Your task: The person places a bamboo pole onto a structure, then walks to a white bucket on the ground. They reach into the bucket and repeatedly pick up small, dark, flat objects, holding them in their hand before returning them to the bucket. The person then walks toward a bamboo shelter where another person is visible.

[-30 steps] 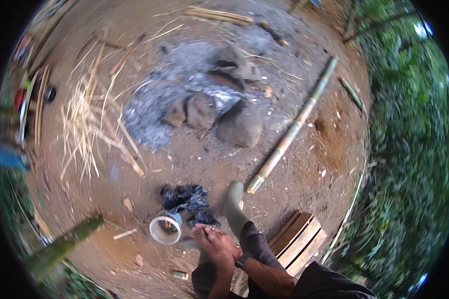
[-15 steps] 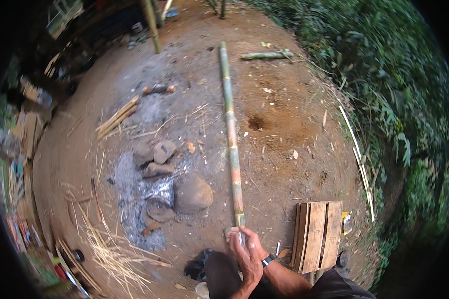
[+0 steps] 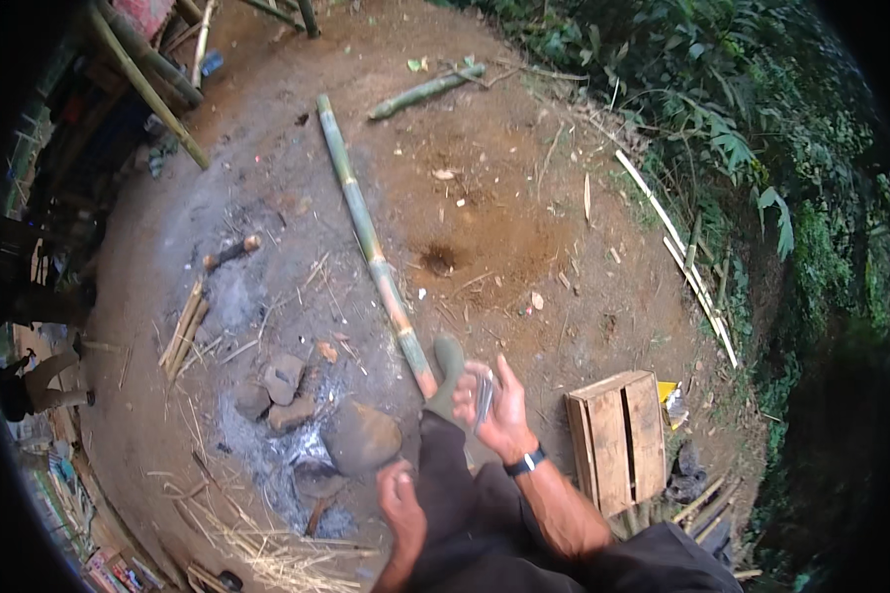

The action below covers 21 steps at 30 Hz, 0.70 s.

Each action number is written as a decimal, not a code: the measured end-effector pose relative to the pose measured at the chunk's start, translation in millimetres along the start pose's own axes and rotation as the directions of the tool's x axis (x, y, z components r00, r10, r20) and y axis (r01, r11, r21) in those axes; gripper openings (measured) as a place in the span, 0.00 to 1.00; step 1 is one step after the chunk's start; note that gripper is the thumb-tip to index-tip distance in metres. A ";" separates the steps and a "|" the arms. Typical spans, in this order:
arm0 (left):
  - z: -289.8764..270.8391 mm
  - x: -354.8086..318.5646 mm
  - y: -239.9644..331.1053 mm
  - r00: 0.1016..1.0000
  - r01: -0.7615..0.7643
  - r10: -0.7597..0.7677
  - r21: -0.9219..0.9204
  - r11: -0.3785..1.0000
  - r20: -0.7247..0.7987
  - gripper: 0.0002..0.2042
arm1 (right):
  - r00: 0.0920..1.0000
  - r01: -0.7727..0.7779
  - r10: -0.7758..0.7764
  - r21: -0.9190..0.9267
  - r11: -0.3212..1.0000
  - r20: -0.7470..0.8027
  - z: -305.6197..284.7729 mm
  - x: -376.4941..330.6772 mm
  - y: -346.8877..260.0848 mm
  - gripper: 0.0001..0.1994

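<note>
A long green bamboo pole (image 3: pixel 366 237) lies on the ground, running away from me to the far left. Its near end meets my olive-green boot (image 3: pixel 449 366). My right hand (image 3: pixel 504 410), a dark band at its wrist, is raised just right of the boot, thumb up and palm turned inward. Its curled fingers hold a small silvery metal object (image 3: pixel 484 397) whose kind I cannot make out. Over by my left knee, my left hand (image 3: pixel 400 499) is closed with bent fingers, apart from the pole. Whatever may be inside it is hidden.
Left of the pole is an ashy fire spot with stones (image 3: pixel 361 440) and dry straw (image 3: pixel 267 553). A wooden slatted stool (image 3: pixel 618 440) stands at my right. Beyond lie a hole (image 3: pixel 437 260) and a short bamboo piece (image 3: pixel 425 92). Dense plants (image 3: pixel 742 148) border the right.
My hands, together near the pole's near end before, have separated: the left moved left and down, the right turned palm inward. My boot has come into view by the pole; the view has shifted.
</note>
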<state>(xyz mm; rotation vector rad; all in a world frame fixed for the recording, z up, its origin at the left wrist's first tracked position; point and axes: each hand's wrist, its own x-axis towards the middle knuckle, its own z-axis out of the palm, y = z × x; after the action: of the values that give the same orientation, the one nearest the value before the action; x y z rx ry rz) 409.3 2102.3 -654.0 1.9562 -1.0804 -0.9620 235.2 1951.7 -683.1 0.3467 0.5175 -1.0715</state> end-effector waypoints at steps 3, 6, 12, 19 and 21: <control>5.0 35.8 19.8 0.972 0.233 -0.232 -0.043 0.971 0.039 0.12 | 1.000 0.013 -0.013 -0.016 1.000 0.011 25.4 38.3 -47.6 0.25; 25.0 94.8 63.2 0.947 0.293 -0.268 -0.132 0.947 0.177 0.12 | 0.999 0.047 -0.045 -0.088 0.995 0.018 71.3 71.5 -85.5 0.21; 82.3 194.0 162.4 0.891 0.257 -0.141 -0.224 0.940 0.431 0.13 | 0.991 0.091 -0.096 -0.054 0.994 -0.097 107.2 117.3 -144.3 0.14; 129.5 280.5 196.7 0.798 0.297 -0.218 -0.051 0.954 0.562 0.14 | 0.945 0.076 -0.172 -0.323 0.943 -0.279 115.4 155.3 -220.2 0.22; 140.8 313.2 210.5 0.781 0.326 -0.266 -0.006 0.945 0.566 0.15 | 0.964 0.066 -0.143 -0.315 0.947 -0.226 130.5 172.0 -244.0 0.23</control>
<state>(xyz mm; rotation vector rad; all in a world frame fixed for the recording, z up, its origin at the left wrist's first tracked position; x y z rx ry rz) 330.1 1708.0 -631.7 1.8300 -1.0031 -1.8173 111.8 1650.2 -675.9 0.1797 0.9218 -1.0374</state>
